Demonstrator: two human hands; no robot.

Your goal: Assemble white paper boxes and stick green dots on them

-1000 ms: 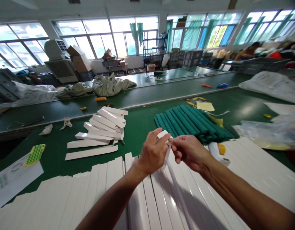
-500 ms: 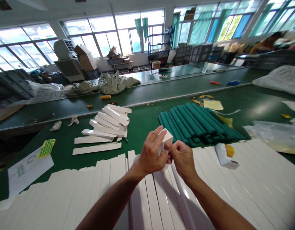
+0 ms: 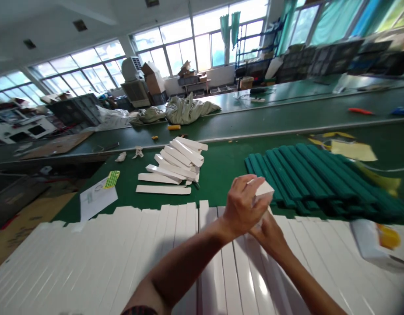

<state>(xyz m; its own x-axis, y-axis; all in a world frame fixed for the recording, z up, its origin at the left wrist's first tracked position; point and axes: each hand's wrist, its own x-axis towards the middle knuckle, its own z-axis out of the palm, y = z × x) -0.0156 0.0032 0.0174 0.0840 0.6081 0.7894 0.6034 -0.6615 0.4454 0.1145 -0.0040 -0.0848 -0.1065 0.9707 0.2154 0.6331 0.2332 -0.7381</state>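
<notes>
A long white carton (image 3: 265,189) has its end raised between both hands. My left hand (image 3: 244,204) is closed round that end, with its fingers over the top and the thumb along the near side. Lower down, my right hand (image 3: 271,235) is wrapped round the carton, its fingers partly hidden behind the left hand. Beneath both hands lie many white cartons (image 3: 175,236) side by side. To the right of the hands is a stack of dark green ribbed bars (image 3: 296,173).
A loose pile of narrow white carton pieces (image 3: 178,159) lies on the green table (image 3: 218,164). A tape dispenser (image 3: 374,243) with yellow tape rests on the cartons at right. At left are a paper sheet (image 3: 95,201) and a green dotted sticker sheet (image 3: 111,179).
The view has swung left, so the scene sits further right. My right hand has gone from pinching near the carton's end to gripping lower round it. My left hand stays on the end.
</notes>
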